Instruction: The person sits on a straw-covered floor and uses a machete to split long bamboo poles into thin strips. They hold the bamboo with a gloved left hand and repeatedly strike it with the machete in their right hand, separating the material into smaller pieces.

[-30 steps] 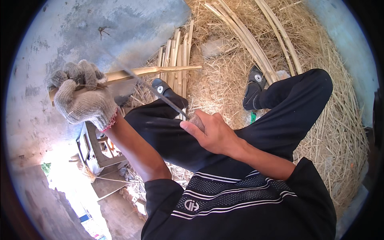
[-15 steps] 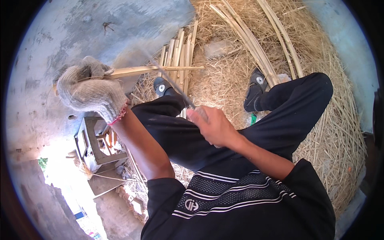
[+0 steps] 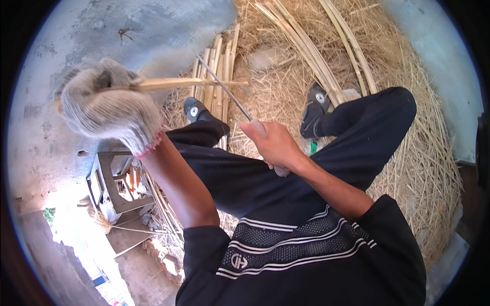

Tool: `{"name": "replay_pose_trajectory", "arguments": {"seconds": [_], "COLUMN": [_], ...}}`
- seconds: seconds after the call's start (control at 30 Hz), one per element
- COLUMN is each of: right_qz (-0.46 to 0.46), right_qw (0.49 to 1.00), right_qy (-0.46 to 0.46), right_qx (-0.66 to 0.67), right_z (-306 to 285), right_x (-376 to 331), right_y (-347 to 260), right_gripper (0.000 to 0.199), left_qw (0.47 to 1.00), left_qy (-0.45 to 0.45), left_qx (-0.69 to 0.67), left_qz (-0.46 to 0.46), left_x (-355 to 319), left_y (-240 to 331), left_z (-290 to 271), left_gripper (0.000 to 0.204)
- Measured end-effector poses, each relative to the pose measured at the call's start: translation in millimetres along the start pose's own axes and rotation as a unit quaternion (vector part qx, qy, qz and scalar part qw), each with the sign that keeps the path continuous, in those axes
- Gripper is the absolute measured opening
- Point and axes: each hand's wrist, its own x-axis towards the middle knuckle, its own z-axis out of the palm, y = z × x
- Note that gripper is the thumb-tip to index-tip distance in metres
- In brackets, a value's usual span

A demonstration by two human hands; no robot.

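Note:
My left hand (image 3: 109, 104), in a thick grey knitted glove with a pink cuff edge, is closed around one end of a pale split bamboo strip (image 3: 178, 82). The strip sticks out to the right, roughly level, with its free end over the straw. My bare right hand (image 3: 275, 145) grips the handle of a knife with a long thin blade (image 3: 237, 103). That blade slants up and to the left, crossing the strip in the picture; whether it touches the strip, I cannot tell.
Straw (image 3: 429, 153) covers the floor. Several bamboo strips (image 3: 219, 76) lie beyond my left foot, and more long strips (image 3: 306, 43) run away from my right foot. A worn blue-grey wall (image 3: 153, 30) stands at left. A wooden frame (image 3: 115, 188) sits beside my left forearm.
The right hand with the knife has moved slightly away from my body, and its blurred blade now looks sharper. The left hand still holds the strip. The whole view has shifted a little.

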Motion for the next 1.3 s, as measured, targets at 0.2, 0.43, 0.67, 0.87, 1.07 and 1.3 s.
{"name": "replay_pose_trajectory", "arguments": {"seconds": [0.2, 0.43, 0.67, 0.87, 1.07, 1.3], "right_qz": [-0.212, 0.040, -0.095, -0.227, 0.075, -0.056], "right_qw": [0.976, 0.994, 0.987, 0.973, 0.996, 0.998], "right_qy": [0.056, 0.047, 0.063, 0.023, 0.039, -0.014], "right_qx": [-0.003, -0.094, -0.116, -0.018, 0.017, 0.004], "right_z": [23.7, 2.9, 12.4, 37.3, 19.7, 23.7], "right_x": [-10.5, 85.1, 52.9, 19.7, 75.1, 28.3], "right_y": [-5.6, 70.3, 15.1, -14.3, 36.8, 3.2], "right_gripper": [0.054, 0.055, 0.057, 0.053, 0.055, 0.045], "left_qw": [0.982, 0.996, 0.990, 0.989, 0.990, 0.954], "left_qy": [-0.100, -0.045, 0.008, -0.109, -0.074, -0.186], "left_qx": [-0.141, -0.073, 0.077, -0.074, -0.121, -0.231], "left_qz": [0.071, 0.039, 0.117, 0.069, -0.005, -0.043], "left_x": [23.2, 38.5, 41.5, 44.5, 33.7, 46.3], "left_y": [-30.5, -16.8, -25.5, -27.8, -13.8, -15.7], "left_z": [-12.1, -12.4, -8.7, -25.8, -7.0, -23.8], "left_gripper": [0.028, 0.031, 0.017, 0.008, 0.012, 0.024]}}
